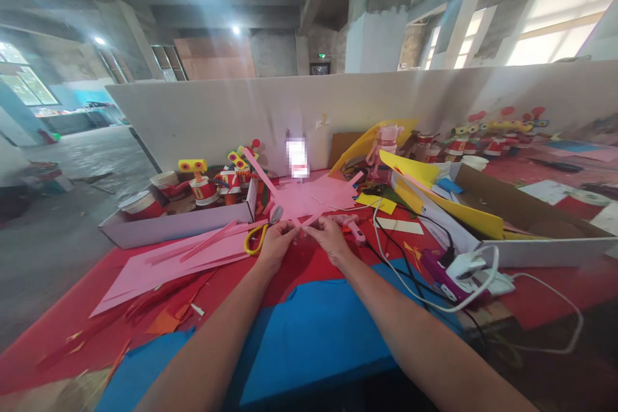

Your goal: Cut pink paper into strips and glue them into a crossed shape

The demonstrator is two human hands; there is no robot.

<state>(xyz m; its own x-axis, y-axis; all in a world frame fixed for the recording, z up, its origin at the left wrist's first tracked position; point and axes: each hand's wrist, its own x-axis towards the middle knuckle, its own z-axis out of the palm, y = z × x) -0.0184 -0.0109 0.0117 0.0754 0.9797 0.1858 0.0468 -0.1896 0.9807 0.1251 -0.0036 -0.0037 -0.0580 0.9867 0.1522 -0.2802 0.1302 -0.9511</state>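
My left hand (280, 239) and my right hand (330, 239) are close together above the red-covered table, fingertips pinched on a narrow pink paper strip (309, 222). Just beyond the fingers spreads a larger pink paper piece (313, 194), with strips sticking out at its sides. Left of my left hand lie scissors (255, 239) with yellow handles, their blades pointing away. To the right of my right hand rests a pink glue gun (356, 233), partly hidden by the hand. Stacked pink sheets (178, 264) lie on the left.
A white box (178, 228) at left holds paper-cup robot figures (203, 188). Another box (555, 251) at right has yellow sheets (454, 209). A purple power strip (447, 277) with trailing cables lies at right. Blue sheets (309, 341) cover the near edge; a white partition (217, 119) stands behind.
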